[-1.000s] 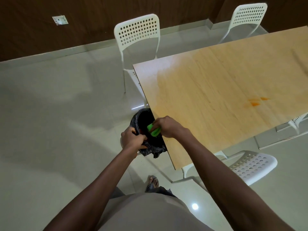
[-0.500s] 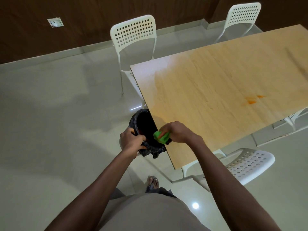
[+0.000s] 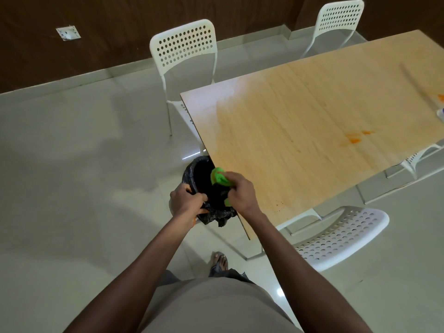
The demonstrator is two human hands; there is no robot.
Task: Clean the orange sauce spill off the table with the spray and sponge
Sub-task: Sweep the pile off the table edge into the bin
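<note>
The left hand (image 3: 187,200) grips the black liner at the near rim of the bin (image 3: 200,169), which stands on the floor just beside the table's (image 3: 300,111) left edge. The right hand (image 3: 240,192) clutches the green sponge (image 3: 218,177) over the bin's mouth. Orange sauce (image 3: 355,138) smears the table towards its right edge.

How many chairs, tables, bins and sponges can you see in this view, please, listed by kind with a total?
White chairs: 4
Wooden table: 1
Black-lined bin: 1
Green sponge: 1
Total: 7
</note>
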